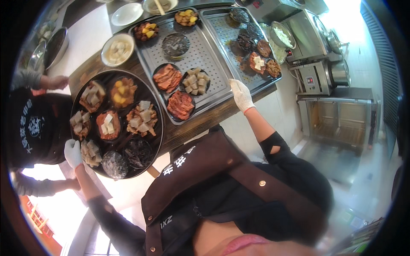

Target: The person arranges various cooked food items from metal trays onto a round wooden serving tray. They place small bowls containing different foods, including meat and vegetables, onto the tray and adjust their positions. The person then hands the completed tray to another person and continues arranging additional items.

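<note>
My left hand (73, 153), in a white knit glove, grips the near left rim of a large round dark tray (161, 128). On that tray are several small dark bowls: grey translucent cubes (90, 153), browned food with yellow chunks (123, 92), red slices with white cubes (108, 124), dark shredded food (137, 153) and a speckled dark mound (115, 164). My right hand (242, 96), gloved too, touches the front edge where two perforated steel trays meet, its fingers partly hidden. The left steel tray (208, 48) bears bowls of red slices (167, 77) and cubes (196, 81).
Several portions, some dark, some browned, lie on the right steel tray (221, 38). A white bowl of pale round pieces (118, 50) stands on the wooden table (182, 132). A co-worker in a dark apron (38, 128) stands at left. Steel kitchen equipment (315, 80) is at right.
</note>
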`<control>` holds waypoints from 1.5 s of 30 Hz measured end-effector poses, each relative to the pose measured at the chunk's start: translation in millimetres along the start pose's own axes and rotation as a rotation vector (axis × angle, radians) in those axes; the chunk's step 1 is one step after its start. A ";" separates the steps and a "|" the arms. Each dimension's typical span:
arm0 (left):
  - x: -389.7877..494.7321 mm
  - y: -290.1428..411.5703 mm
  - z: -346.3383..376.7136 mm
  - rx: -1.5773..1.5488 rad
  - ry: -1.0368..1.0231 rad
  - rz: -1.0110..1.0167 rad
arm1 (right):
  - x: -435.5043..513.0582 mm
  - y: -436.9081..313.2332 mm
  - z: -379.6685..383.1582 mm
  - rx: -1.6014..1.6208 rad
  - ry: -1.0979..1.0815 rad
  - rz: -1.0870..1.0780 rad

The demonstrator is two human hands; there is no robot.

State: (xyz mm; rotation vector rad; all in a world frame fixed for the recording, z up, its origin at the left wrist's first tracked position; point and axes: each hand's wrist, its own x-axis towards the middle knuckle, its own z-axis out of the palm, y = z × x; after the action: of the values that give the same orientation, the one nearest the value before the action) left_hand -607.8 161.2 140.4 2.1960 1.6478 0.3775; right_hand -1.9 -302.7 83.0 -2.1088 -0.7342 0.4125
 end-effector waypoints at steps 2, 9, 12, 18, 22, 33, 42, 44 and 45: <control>-27.1 50.9 -3.9 -0.109 0.087 -0.044 | -5.8 37.8 -22.9 0.000 0.005 0.070; -176.5 308.9 74.7 -0.540 0.171 0.014 | 8.5 157.3 -111.3 0.376 0.038 0.513; -238.6 399.0 152.3 -0.796 -0.062 -0.177 | 45.4 198.2 -141.9 0.580 0.031 0.581; -310.0 494.6 296.7 -1.212 -0.602 -0.619 | 104.6 250.3 -159.9 1.268 0.097 0.919; -328.4 506.7 319.1 -1.265 -0.737 -0.708 | 124.5 267.7 -158.9 1.477 -0.011 0.923; -358.2 498.2 283.3 -1.185 -0.327 -0.818 | 91.1 238.7 -171.4 1.382 -0.083 1.288; -435.2 386.3 236.1 -1.616 0.194 -0.940 | 86.0 145.7 -99.2 1.158 -0.602 1.292; -447.5 347.5 229.7 -1.844 0.235 -0.898 | 87.4 113.1 -69.4 1.116 -0.642 1.216; -454.2 330.1 229.1 -1.808 0.350 -1.009 | 86.7 96.2 -55.7 1.132 -0.725 1.175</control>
State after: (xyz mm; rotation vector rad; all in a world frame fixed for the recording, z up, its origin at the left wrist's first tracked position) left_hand -354.1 -386.7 84.4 -0.0288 1.2344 1.2272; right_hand 128.5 -327.5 35.6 -1.0096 0.4724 1.7637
